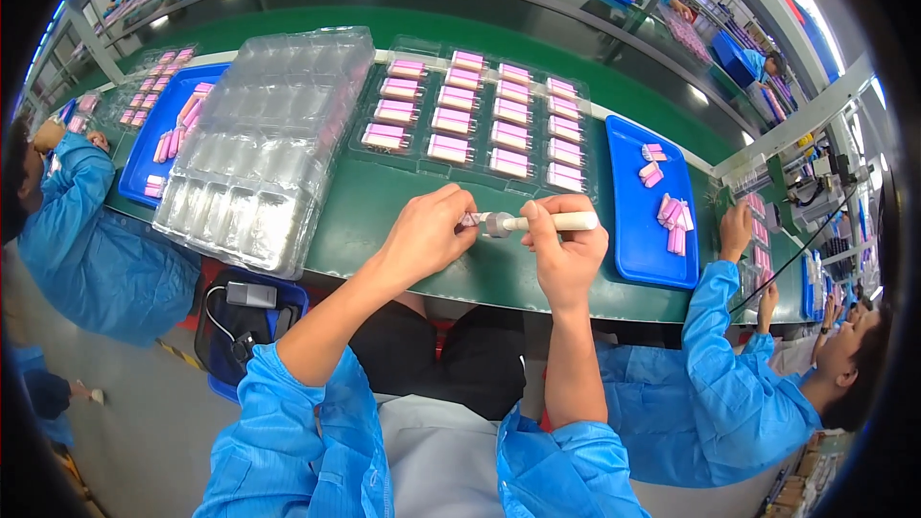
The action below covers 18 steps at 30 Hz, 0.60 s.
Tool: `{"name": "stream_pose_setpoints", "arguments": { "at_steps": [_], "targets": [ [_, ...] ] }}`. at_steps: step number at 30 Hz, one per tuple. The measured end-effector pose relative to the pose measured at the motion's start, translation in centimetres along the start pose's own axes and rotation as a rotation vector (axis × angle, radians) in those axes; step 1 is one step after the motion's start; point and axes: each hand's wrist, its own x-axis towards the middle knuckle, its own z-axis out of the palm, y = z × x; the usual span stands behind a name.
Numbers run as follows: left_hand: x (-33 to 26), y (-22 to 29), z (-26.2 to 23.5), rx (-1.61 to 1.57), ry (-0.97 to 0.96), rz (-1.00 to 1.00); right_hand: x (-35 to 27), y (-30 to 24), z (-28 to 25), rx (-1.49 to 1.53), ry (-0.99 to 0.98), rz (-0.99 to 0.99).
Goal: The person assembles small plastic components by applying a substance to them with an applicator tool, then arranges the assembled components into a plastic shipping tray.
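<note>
Over the green bench, my right hand (569, 254) is closed round a cream-handled tool (578, 222) with a grey, rounded collar at its left end. My left hand (422, 235) is pinched just left of that collar. A small bit of something pinkish shows at its fingertips, mostly hidden, so its kind is unclear. Just beyond both hands lies a clear plastic tray (428, 163) with rows of pink-and-white rectangular blocks (451, 148) in its pockets. To the right of my right hand, a blue tray (628, 264) carries several loose pink-and-white blocks (674, 215).
Tall stacked clear plastic trays (230, 221) stand left of my hands. Behind them is another blue tray (144, 149) with blocks. Co-workers in blue sleeves sit close on both sides. A blue bin (225, 390) holding a bag and grey box is below the bench's left edge.
</note>
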Motion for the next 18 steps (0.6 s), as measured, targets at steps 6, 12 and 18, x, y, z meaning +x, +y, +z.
{"name": "stream_pose_setpoints", "arguments": {
  "at_steps": [6,12,18],
  "targets": [
    [0.1,-0.3,0.1,-0.014,0.001,0.017,0.3,0.2,0.3,-0.061,-0.045,-0.027],
    [0.0,-0.5,0.2,-0.022,0.01,0.035,0.4,-0.6,0.7,-0.231,-0.14,-0.103],
    [1.0,-2.0,-1.2,-0.412,-0.223,-0.07,0.6,-0.7,0.7,-0.262,-0.154,-0.082]
  ]
}}
